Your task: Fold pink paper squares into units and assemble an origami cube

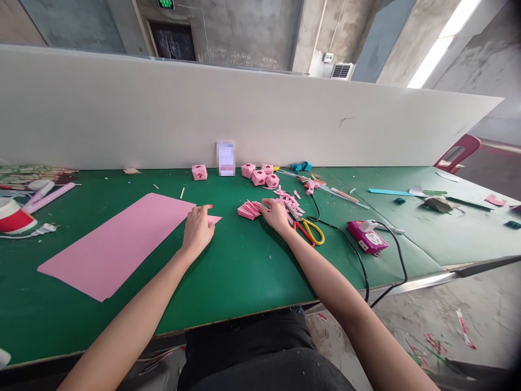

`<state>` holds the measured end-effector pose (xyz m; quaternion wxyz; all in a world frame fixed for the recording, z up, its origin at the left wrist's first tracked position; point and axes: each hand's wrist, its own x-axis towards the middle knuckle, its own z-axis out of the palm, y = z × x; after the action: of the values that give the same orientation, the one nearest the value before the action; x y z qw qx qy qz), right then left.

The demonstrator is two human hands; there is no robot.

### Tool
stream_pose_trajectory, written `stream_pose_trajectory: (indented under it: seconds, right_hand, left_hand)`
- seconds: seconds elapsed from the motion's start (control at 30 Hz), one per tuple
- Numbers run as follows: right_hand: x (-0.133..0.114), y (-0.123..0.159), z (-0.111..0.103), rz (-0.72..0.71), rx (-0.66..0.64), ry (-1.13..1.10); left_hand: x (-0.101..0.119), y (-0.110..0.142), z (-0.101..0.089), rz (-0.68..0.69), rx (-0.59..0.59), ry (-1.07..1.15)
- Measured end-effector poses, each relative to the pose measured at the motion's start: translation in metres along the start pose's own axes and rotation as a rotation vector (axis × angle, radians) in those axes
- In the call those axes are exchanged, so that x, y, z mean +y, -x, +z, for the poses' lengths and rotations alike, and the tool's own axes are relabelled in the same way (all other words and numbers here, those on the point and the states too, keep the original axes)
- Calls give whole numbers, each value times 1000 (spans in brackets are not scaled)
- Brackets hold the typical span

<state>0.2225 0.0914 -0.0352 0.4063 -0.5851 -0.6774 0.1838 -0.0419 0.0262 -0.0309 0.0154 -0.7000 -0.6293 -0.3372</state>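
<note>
My left hand (198, 229) is over the right end of a large pink paper sheet (118, 244), palm down, its fingers loosely apart. A pointed pink paper piece (215, 219) sticks out from beneath it; whether it joins the sheet is hidden. At the right end of a small bundle of folded pink paper pieces (248, 210), my right hand (275, 215) has its thumb and fingertips closed on the paper. Beside this hand lie scissors (312, 232) with red and yellow handles, and loose pink paper scraps (284, 200).
Several pink paper cubes (259, 177) stand near the white partition (163, 119), by an upright phone (226, 159). On the right are a pink glue gun (311, 186), a purple power socket (367, 238) and black cables. A red-and-white cup (15, 218) stands left.
</note>
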Motion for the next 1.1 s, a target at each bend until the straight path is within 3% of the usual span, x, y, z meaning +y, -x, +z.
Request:
stream_pose_trajectory:
  seconds: [0.23, 0.33, 0.6, 0.73, 0.97, 1.1]
  right_hand:
    - [-16, 9, -3, -54, 68, -67]
    - [-28, 17, -2, -141, 63, -84]
    - [-48, 38, 12, -303, -122, -276]
    - [-50, 41, 14, -391, -222, -296]
    - [-48, 36, 7, -402, -204, -286]
    - [-47, 34, 7, -376, -215, -249]
  left_hand:
    - [6, -4, 0, -54, 19, 344]
    - [14, -4, -2, -58, 17, 500]
    - [28, 0, -10, -146, 5, 738]
    - [30, 0, -10, -153, -19, 796]
    - [32, 2, -6, -110, -103, 810]
    - [30, 2, -6, -128, -91, 787]
